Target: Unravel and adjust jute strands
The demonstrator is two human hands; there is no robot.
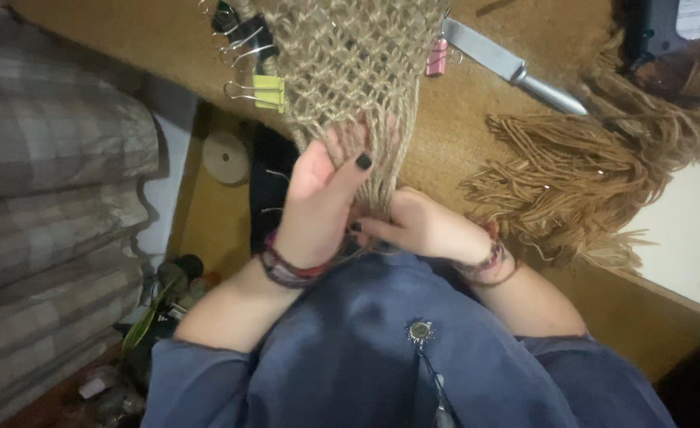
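Fingers (350,150) of the left hand (318,198) pinched loose strands at the lower edge of the knotted jute net (350,55), lying at twelve o'clock on the counter (461,135); right hand (417,226) fingers closed around strands at four o'clock.

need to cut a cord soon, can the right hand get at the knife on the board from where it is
Probably yes. The knife lies bare on the board up beyond the right hand, with nothing between, but that hand is busy pinching the jute netting cords.
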